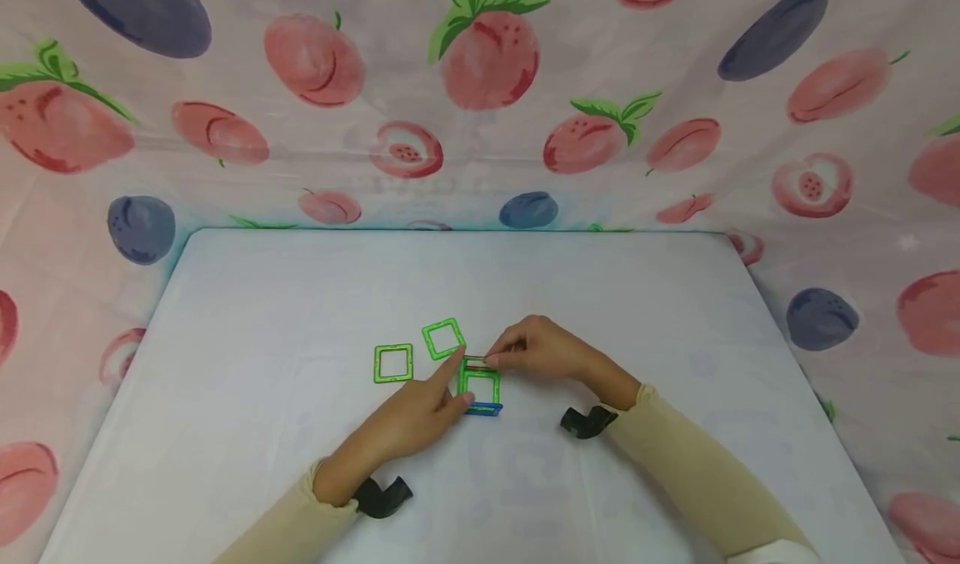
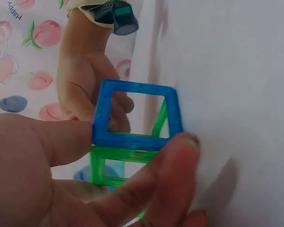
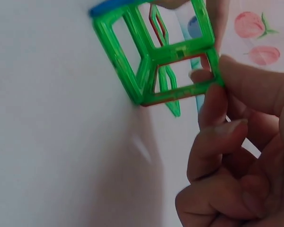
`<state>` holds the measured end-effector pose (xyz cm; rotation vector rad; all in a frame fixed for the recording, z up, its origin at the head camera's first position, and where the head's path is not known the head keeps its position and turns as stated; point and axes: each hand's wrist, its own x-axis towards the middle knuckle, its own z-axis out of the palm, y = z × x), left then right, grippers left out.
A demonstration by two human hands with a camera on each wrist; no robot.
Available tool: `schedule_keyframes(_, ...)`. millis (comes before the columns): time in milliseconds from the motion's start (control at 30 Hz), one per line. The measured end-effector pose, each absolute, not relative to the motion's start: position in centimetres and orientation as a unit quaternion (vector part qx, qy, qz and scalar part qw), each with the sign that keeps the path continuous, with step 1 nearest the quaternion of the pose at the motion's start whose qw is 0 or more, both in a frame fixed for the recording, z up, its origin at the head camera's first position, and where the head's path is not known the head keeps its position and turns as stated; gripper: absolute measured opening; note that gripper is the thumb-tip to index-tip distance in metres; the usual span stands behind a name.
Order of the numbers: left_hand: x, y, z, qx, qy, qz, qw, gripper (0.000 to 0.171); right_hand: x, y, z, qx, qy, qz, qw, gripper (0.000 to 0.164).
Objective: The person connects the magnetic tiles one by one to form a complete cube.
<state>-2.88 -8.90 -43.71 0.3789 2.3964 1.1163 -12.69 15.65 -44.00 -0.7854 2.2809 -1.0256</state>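
A small box-like structure of square see-through magnetic tiles (image 1: 496, 387) stands on the table, its sides green. At its near end is a blue tile (image 2: 103, 113). My left hand (image 1: 420, 418) grips the structure from the left, thumb at the blue tile's corner and index finger reaching along the side. At the far end, my right hand (image 1: 543, 349) pinches the corner of a green tile (image 3: 180, 93) with a red edge between thumb and index finger. The other right fingers are curled in below. Left of the structure lie two loose green tiles, one straight (image 1: 378, 364) and one turned (image 1: 439, 325).
The white table (image 1: 600, 281) reaches back to a hanging cloth (image 1: 480, 147) printed with fruit. Black camera mounts stick out at the left wrist (image 1: 384, 497) and the right wrist (image 1: 588, 422). Beige sleeves (image 1: 690, 464) cover both forearms.
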Motion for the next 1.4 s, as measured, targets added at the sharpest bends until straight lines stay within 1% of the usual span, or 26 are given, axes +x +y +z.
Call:
schedule_keyframes(100,-2.7,-9.2,-44.3,0.125,0.858,0.431,0.251,0.073,-13.2,15.5,-44.0,-0.291,0.829,-0.383,0.285,0.015)
schedule_keyframes(167,-2.4,-9.4,-44.8,0.121,0.853,0.44,0.253,0.074,-13.6,15.5,-43.9,-0.297,0.822,-0.385,0.297,0.015)
schedule_keyframes(300,-2.1,-9.5,-45.7,0.127,0.854,0.448,0.234,0.074,-14.3,15.6,-43.9,-0.304,0.813,-0.386,0.312,0.013)
schedule_keyframes(467,-1.9,-9.3,-45.9,0.124,0.848,0.471,0.211,0.069,-15.0,15.7,-44.1,-0.3,0.796,-0.403,0.339,0.011)
schedule_keyframes(600,-2.0,-9.3,-45.8,0.117,0.843,0.482,0.208,0.068,-15.3,15.6,-44.2,-0.287,0.787,-0.412,0.359,0.012)
schedule_keyframes(733,-2.1,-9.2,-45.9,0.111,0.843,0.487,0.202,0.069,-15.6,15.5,-44.4,-0.288,0.784,-0.413,0.364,0.012)
schedule_keyframes(933,-2.1,-9.0,-45.8,0.095,0.849,0.479,0.201,0.065,-16.4,15.1,-44.0,-0.309,0.775,-0.402,0.377,0.014)
schedule_keyframes(1000,-2.1,-9.0,-45.7,0.091,0.85,0.477,0.203,0.064,-16.9,14.7,-43.7,-0.316,0.779,-0.394,0.373,0.016)
schedule_keyframes(1100,-2.1,-9.0,-45.6,0.087,0.85,0.477,0.205,0.063,-18.0,13.7,-42.9,-0.323,0.795,-0.377,0.348,0.02)
schedule_keyframes(1233,-2.1,-9.2,-45.5,0.086,0.849,0.478,0.209,0.063,-19.8,10.9,-41.6,-0.35,0.811,-0.352,0.309,0.022)
schedule_keyframes(1300,-2.1,-9.2,-45.6,0.087,0.848,0.479,0.211,0.063,-20.7,9.1,-41.2,-0.372,0.811,-0.334,0.304,0.021)
schedule_keyframes(1400,-2.1,-9.2,-45.6,0.092,0.844,0.483,0.215,0.063,-21.9,6.4,-41.1,-0.4,0.809,-0.296,0.311,0.015)
